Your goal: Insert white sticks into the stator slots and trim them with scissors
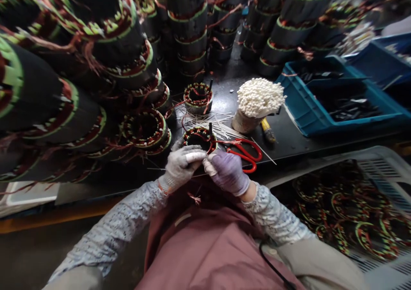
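A motor stator [198,136] with copper windings and a green rim stands at the table's front edge, right before my hands. My left hand [183,163], in a pale glove, is closed at the stator's near side with its fingertips pinched. Touching it, my right hand [227,171] in a purple glove is closed too, thumb and fingers pressed together by a copper wire lead. What exactly lies between the fingertips is too small to make out. Beside my right hand lie red-handled scissors [248,155]. Loose white ties [221,125] are scattered behind the stator.
Tall stacks of stators [189,28] crowd the left and back. Another stator [198,98] stands behind the near one. A bundle of white sticks [260,97], a yellow-handled tool [267,129] and a blue bin [308,106] are to the right. A white crate [382,170] holds several stators below.
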Demonstrator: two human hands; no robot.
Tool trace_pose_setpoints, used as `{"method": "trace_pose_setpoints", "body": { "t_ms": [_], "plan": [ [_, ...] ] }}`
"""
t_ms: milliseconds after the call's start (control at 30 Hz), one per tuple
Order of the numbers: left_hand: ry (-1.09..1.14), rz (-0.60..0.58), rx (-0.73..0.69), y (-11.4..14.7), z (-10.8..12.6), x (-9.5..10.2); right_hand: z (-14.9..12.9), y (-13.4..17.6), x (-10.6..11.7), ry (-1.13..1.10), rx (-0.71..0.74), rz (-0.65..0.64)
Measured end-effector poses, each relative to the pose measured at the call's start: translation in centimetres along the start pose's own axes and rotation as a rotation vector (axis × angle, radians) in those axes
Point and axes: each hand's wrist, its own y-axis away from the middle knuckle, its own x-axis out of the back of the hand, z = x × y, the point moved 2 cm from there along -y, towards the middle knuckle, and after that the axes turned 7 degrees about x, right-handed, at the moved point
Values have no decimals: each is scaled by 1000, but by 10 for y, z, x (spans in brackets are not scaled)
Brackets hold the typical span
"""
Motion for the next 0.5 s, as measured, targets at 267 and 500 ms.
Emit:
{"method": "trace_pose_setpoints", "body": {
  "t_ms": [267,500],
  "plan": [
    [-143,-116,-193,-4,-2,9,-20,13,27,-815,-477,121],
    [-461,-337,-198,-3,12,5,18,-42,3,-1261,-830,327]
  ]
}}
